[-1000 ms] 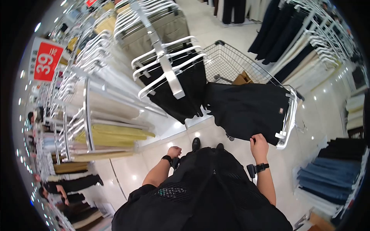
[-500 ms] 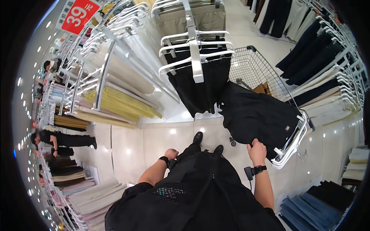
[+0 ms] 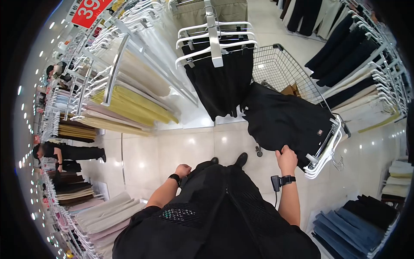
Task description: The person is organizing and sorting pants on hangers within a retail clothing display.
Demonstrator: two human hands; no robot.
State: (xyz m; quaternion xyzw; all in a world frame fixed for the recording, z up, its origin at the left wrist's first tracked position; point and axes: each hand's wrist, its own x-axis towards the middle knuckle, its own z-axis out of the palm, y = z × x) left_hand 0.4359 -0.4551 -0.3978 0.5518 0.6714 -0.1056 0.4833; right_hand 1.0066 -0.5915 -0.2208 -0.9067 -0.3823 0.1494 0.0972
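Observation:
My right hand [image 3: 286, 159] grips the lower edge of a pile of black garments [image 3: 289, 121] that lies across the shopping cart [image 3: 280, 64]. White hangers [image 3: 321, 162] with metal hooks stick out at the pile's right end. My left hand [image 3: 183, 170] hangs over the floor at my side, fingers curled, touching no garment; whether anything is inside it is too small to tell. More black garments [image 3: 222, 82] hang by white hangers from a metal rack arm [image 3: 214, 47] in front of me, just left of the cart.
Racks of yellow trousers [image 3: 133, 105] and pale trousers stand on the left, dark trousers [image 3: 334, 56] at the upper right. Folded blue jeans [image 3: 345, 228] are at the lower right. A person in black [image 3: 73, 152] stands far left. A cardboard box [image 3: 291, 90] is in the cart.
My left hand has moved slightly left and up. My feet have shifted with a step. The rack and cart appear slightly higher in view; my right hand keeps its grip on the garments.

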